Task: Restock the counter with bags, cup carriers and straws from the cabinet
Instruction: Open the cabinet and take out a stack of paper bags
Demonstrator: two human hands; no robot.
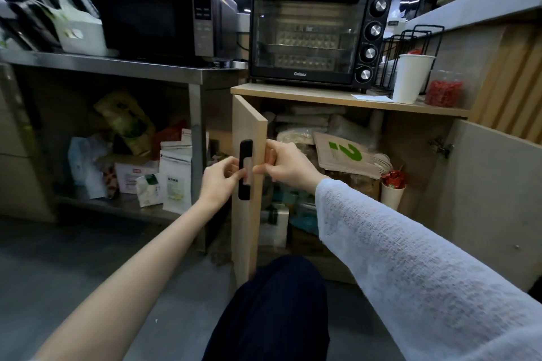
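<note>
Both hands grip the left cabinet door (249,184): left hand (218,182) fingers curled at its black handle (245,170), right hand (283,164) pinching its edge; stacked paper bags (343,155) inside could slide out if the door jolts

Both arms are reaching forward, the left forearm bare, the right in a white knit sleeve. The left hand (218,182) is pinching with curled fingers (thumb uppermost); the right hand (286,165) is gripping, fingers wrapped.

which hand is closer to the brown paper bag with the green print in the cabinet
Right. The right hand grips the door edge just left of the paper bag; the left hand is beyond the door, at the black handle.
</note>
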